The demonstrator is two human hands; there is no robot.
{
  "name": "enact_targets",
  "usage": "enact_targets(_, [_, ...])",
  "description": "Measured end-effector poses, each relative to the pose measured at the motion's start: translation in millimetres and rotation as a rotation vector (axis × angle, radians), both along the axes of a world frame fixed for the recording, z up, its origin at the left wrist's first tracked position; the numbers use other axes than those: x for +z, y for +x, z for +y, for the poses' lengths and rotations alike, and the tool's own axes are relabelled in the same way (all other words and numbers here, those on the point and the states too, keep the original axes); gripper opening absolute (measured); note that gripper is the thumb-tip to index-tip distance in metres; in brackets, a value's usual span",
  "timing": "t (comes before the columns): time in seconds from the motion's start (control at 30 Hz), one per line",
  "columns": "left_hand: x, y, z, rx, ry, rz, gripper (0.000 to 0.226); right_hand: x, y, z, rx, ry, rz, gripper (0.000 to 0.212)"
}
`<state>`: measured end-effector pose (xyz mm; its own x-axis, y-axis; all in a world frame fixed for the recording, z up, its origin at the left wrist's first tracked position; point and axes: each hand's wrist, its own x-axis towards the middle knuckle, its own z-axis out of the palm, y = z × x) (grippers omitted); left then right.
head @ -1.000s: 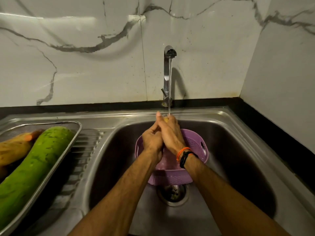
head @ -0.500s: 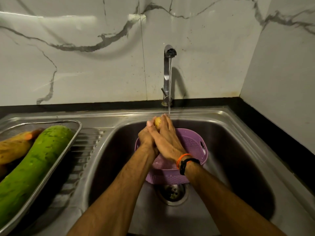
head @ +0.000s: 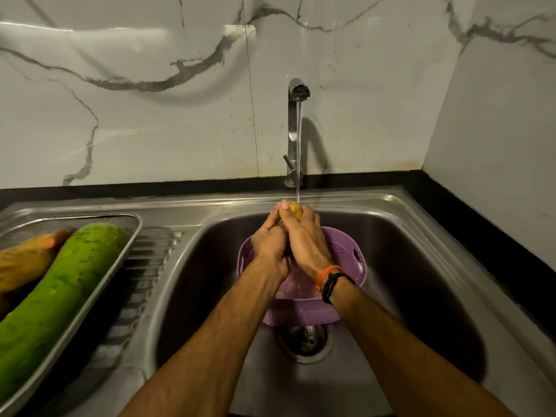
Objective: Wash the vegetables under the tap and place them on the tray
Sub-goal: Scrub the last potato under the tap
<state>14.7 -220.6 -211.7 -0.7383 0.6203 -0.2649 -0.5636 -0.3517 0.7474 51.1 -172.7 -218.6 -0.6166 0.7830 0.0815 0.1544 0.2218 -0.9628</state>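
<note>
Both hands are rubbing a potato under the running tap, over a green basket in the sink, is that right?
Not quite: the head view shows the basket is purple. The rest holds: left hand and right hand grip the potato under the running tap, in the sink.

No text, label, brand, number or sign can be read anywhere in the view
</note>
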Motion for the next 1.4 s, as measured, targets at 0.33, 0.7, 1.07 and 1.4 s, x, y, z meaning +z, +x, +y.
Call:
enact_targets(0.33, [-7,-10,10,-0.062,0.000,0.018,0.041,-2,4,14,0.038,-0.111,0.081,0.094])
enact_targets(0.7, [-9,-23,10,-0.158,0.071,-0.253,0.038,2,20,38,-0.078,-0.534,0.237,0.075])
enact_targets(1.07, [0,-17,-5,-0.173,0.093,-0.311,0.036,0,29,32,-0.025,-0.524,0.096,0.079])
enact_targets(1.4, [19,-29,-70,-0.153,-0.622,0.570,0.038,1,23,-11,0.240,0.297,-0.511,0.027])
